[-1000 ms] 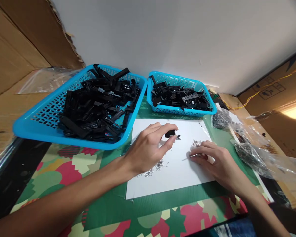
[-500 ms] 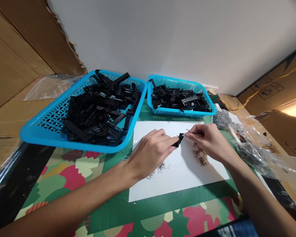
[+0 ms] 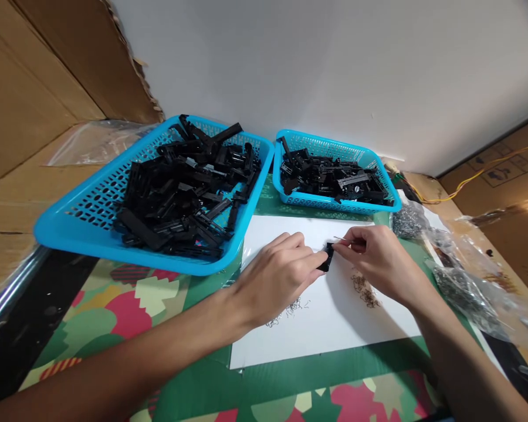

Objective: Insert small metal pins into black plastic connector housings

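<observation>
Over a white sheet (image 3: 286, 346), my left hand (image 3: 281, 275) is closed on a small black plastic part (image 3: 328, 258), pinched between thumb and fingers. My right hand (image 3: 374, 252) is closed too, its fingertips at the upper end of that part. A thin metal tool (image 3: 341, 238), perhaps tweezers, sticks out of the right fingers; its exact kind is unclear. Below the right hand lies a pile of small copper-coloured springs or clips (image 3: 365, 292). Another pile of small silvery wire pieces (image 3: 293, 308) is partly hidden beneath the left hand.
A large blue basket (image 3: 83, 249) at the left and a smaller blue basket (image 3: 338, 205) behind the sheet hold many black plastic parts. Clear bags (image 3: 462, 293) of small metal pieces lie at the right. A yellow cable (image 3: 466, 179) runs along the cardboard there.
The right fingertips have come closer to the black part and now touch it or nearly so. The view has shifted slightly, and the left hand keeps its hold.
</observation>
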Motion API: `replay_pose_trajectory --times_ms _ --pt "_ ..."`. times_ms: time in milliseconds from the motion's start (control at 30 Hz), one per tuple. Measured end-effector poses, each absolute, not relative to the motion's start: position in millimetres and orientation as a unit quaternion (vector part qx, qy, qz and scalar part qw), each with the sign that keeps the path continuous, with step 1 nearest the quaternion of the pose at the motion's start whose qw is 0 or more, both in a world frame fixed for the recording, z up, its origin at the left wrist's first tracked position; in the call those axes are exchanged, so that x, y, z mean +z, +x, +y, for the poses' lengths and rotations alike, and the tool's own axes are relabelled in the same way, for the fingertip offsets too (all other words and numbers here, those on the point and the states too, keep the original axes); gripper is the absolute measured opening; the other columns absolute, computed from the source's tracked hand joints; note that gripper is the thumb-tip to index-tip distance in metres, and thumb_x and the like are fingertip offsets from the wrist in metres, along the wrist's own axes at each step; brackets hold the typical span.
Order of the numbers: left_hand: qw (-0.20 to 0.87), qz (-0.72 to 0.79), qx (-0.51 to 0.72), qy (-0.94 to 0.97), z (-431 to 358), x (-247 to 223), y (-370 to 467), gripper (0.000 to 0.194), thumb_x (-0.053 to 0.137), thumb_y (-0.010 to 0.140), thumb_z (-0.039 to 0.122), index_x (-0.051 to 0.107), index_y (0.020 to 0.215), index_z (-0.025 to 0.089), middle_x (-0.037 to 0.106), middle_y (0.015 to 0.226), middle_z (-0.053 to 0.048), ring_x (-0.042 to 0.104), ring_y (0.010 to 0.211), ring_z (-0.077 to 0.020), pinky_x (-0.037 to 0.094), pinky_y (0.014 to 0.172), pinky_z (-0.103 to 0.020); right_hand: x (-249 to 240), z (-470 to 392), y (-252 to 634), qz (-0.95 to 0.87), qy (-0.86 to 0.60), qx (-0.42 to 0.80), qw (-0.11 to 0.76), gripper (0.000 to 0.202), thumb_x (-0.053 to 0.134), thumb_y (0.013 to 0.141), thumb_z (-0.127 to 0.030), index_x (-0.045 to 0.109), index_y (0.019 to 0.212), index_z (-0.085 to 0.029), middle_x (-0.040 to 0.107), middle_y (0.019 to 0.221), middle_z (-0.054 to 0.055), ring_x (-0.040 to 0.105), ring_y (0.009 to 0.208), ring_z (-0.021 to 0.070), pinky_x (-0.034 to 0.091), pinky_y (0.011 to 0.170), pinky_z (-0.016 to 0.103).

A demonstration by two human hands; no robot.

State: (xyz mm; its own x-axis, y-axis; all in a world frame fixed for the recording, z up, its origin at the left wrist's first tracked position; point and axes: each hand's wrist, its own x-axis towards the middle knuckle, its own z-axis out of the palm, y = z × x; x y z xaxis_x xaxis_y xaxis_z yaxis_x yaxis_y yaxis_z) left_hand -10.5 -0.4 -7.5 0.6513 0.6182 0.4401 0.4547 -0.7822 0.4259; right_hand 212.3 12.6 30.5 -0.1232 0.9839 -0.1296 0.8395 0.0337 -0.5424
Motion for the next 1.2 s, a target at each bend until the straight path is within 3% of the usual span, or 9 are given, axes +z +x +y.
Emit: replay_pose_trajectory --times_ms 200,467,633,767,867,967,1067,1200 --pt "0.133 0.294 0.285 0.902 -0.5 -9.2 -9.2 0.015 0.063 0.103 0.017 0.076 0.106 0.011 0.063 0.072 -0.002 0.051 0.079 -0.0225 0.039 0.072 -0.035 31.2 10.5 207.3 -0.700 -0.664 0.230 0.126 0.034 0.066 0.092 -0.044 0.065 0.069 -0.020 0.054 0.058 0.000 0.038 0.055 0.0145 0.024 0.052 0.029" --pt "0.161 0.315 0.290 0.889 0.4 -8.1 -8.7 0.019 0.060 0.105 0.021 0.077 0.109 0.012 0.061 0.072 -0.002 0.051 0.080 -0.0225 0.041 0.074 -0.036 20.2 5.6 206.1 -0.704 -0.652 0.230 0.162 0.035 0.064 0.096 -0.036 0.058 0.066 -0.020 0.057 0.060 -0.001 0.042 0.058 0.0138 0.029 0.055 0.028" --pt "0.163 0.322 0.292 0.886 0.2 -7.4 -9.4 0.018 0.063 0.104 0.020 0.077 0.111 0.012 0.060 0.070 -0.001 0.051 0.079 -0.0227 0.039 0.072 -0.036 24.9 6.4 213.6 -0.729 -0.612 0.263 0.155 0.043 0.058 0.102 -0.044 0.061 0.067 -0.018 0.053 0.058 -0.002 0.038 0.056 0.0127 0.026 0.054 0.029" --pt "0.153 0.315 0.299 0.887 0.6 -9.0 -9.0 0.016 0.064 0.102 0.019 0.077 0.109 0.011 0.061 0.069 -0.001 0.050 0.077 -0.0223 0.040 0.074 -0.036 31.7 7.2 225.2 -0.743 -0.598 0.257 0.157 0.036 0.053 0.105 -0.040 0.077 0.090 -0.017 0.071 0.080 0.004 0.057 0.069 0.0168 0.039 0.061 0.029" --pt "0.143 0.310 0.309 0.888 1.0 -9.7 -8.9 0.019 0.067 0.101 0.018 0.076 0.115 0.010 0.065 0.070 -0.001 0.050 0.077 -0.0223 0.040 0.074 -0.036 31.5 8.6 233.9 -0.746 -0.591 0.234 0.197 0.034 0.053 0.106 -0.040 0.081 0.110 -0.020 0.076 0.105 0.009 0.067 0.083 0.0206 0.046 0.066 0.030" --pt "0.140 0.309 0.310 0.888 1.1 -9.1 -9.2 0.019 0.067 0.101 0.018 0.076 0.116 0.010 0.066 0.071 -0.001 0.050 0.077 -0.0224 0.039 0.074 -0.036 26.2 9.0 236.5 -0.742 -0.581 0.215 0.256 0.030 0.061 0.103 -0.043 0.083 0.112 -0.025 0.075 0.113 0.010 0.071 0.093 0.0240 0.052 0.069 0.032" --pt "0.144 0.308 0.309 0.888 1.0 -8.4 -9.3 0.019 0.068 0.100 0.017 0.076 0.116 0.010 0.066 0.071 -0.001 0.050 0.077 -0.0223 0.039 0.073 -0.036 19.3 7.3 228.9 -0.705 -0.582 0.208 0.347 0.019 0.074 0.096 -0.040 0.085 0.097 -0.025 0.080 0.104 0.008 0.075 0.093 0.0257 0.061 0.077 0.037" --pt "0.146 0.309 0.306 0.889 1.1 -8.4 -9.2 0.020 0.067 0.100 0.016 0.075 0.117 0.010 0.068 0.073 -0.002 0.051 0.078 -0.0224 0.038 0.072 -0.036 11.1 4.5 212.6 -0.600 -0.597 0.273 0.458 0.021 0.080 0.091 -0.039 0.080 0.083 -0.020 0.080 0.082 0.005 0.078 0.071 0.0225 0.067 0.069 0.037"
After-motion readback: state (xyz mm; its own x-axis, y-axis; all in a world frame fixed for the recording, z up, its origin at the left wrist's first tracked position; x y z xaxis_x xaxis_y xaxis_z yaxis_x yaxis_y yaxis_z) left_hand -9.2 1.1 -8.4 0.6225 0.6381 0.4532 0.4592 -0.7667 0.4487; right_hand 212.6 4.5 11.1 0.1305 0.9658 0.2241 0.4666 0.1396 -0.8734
